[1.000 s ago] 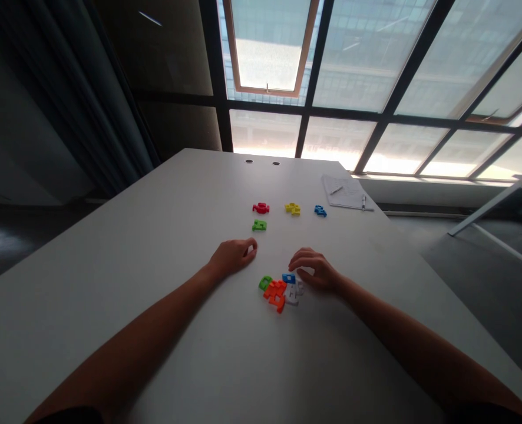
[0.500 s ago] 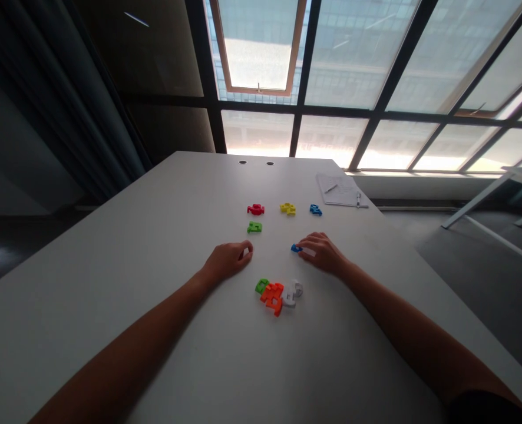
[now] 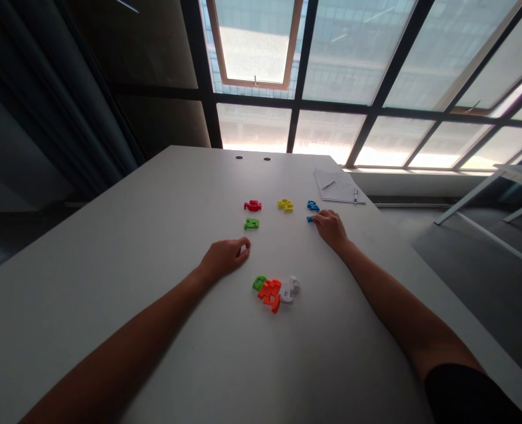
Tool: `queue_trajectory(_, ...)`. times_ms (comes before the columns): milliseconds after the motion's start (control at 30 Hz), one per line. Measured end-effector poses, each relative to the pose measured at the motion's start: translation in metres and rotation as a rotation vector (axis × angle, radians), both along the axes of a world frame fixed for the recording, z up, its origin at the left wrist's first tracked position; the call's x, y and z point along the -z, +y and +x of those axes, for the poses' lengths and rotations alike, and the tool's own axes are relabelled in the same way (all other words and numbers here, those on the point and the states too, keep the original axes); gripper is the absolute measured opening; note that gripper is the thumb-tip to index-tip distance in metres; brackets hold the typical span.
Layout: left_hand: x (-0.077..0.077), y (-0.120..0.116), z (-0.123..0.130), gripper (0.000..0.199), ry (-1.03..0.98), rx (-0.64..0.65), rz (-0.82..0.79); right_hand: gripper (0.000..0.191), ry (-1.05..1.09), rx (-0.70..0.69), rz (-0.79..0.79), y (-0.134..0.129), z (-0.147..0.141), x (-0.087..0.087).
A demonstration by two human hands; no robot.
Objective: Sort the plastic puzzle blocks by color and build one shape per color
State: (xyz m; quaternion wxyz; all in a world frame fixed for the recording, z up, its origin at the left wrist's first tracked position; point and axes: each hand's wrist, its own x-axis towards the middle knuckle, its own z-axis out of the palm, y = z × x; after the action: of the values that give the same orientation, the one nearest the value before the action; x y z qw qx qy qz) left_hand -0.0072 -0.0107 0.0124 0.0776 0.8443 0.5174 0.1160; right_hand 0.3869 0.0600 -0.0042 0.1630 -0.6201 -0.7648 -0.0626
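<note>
My right hand point(image 3: 330, 227) pinches a small blue plastic piece point(image 3: 309, 219) at its fingertips, just in front of another blue plastic piece point(image 3: 313, 205). My left hand point(image 3: 225, 257) rests on the table with its fingers curled, thumb and forefinger forming a ring with nothing visible in it. Beyond it lies a green plastic piece point(image 3: 251, 224), and behind that a red piece point(image 3: 253, 205). A yellow piece point(image 3: 285, 205) sits between the red and the blue ones. Nearer to me, orange pieces point(image 3: 270, 292) lie bunched with a green piece point(image 3: 259, 282) and white pieces point(image 3: 290, 290).
The white table point(image 3: 190, 194) stretches away towards large windows. At its far right lie paper sheets point(image 3: 338, 186) with a pen point(image 3: 329, 184) on them and another pen point(image 3: 355, 196) at their edge. A white-legged table point(image 3: 468, 194) stands to the right; a dark curtain point(image 3: 66, 100) hangs at left.
My right hand has carried the small blue piece away from me and slightly right, close to the other blue piece. My left hand has stayed in place. The view has tilted slightly.
</note>
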Motion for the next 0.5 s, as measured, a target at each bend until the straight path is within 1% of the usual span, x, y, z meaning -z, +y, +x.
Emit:
queue_trajectory(133,0.001,0.000,-0.001,0.026,-0.008,0.000,-0.007,0.039,-0.049,0.040,-0.023,0.005,-0.005,-0.001)
queue_trajectory(300,0.002,0.001,-0.002,0.027,-0.015,0.011,-0.014,0.043,-0.071,0.102,-0.020,0.000,-0.003,0.001)
queue_trajectory(500,-0.001,-0.001,-0.002,0.029,-0.006,0.003,-0.028,0.041,-0.091,0.090,-0.066,-0.005,0.000,0.001)
